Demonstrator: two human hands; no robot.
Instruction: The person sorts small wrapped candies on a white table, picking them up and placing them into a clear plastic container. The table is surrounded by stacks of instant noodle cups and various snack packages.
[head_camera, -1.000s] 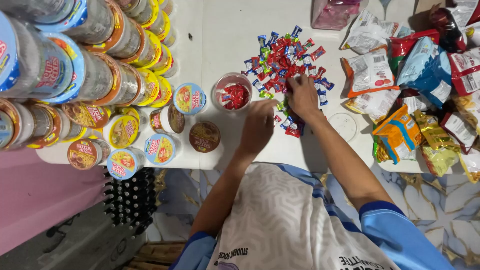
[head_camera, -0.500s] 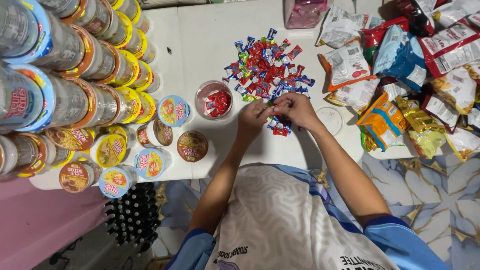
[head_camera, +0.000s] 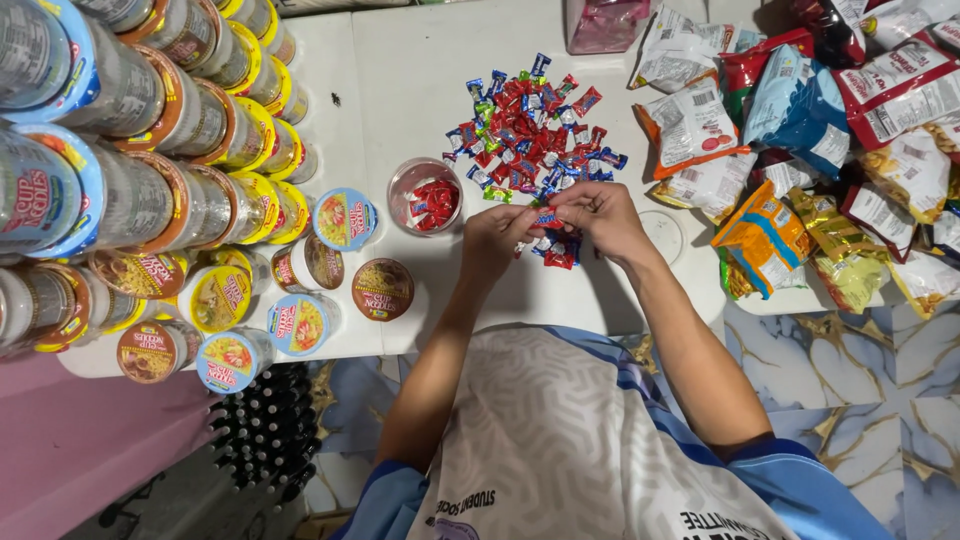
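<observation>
Both my hands meet over the near edge of a pile of wrapped candies (head_camera: 530, 125), red and blue, spread on the white table (head_camera: 420, 80). My left hand (head_camera: 495, 240) and my right hand (head_camera: 595, 215) pinch one blue-and-red wrapped candy (head_camera: 546, 216) between their fingertips. A few more candies (head_camera: 560, 250) lie under my hands. Left of my left hand stands a clear round jar (head_camera: 425, 195) with several red candies inside.
Rows of stacked instant noodle cups (head_camera: 150, 150) fill the table's left side, with single cups (head_camera: 382, 288) near the front edge. Snack bags (head_camera: 800, 120) are heaped at the right. A round clear lid (head_camera: 662, 232) lies by my right wrist. A pink container (head_camera: 605, 22) stands at the back.
My right hand drew back from the pile toward me and my left hand rose to meet it; both now hold one candy together.
</observation>
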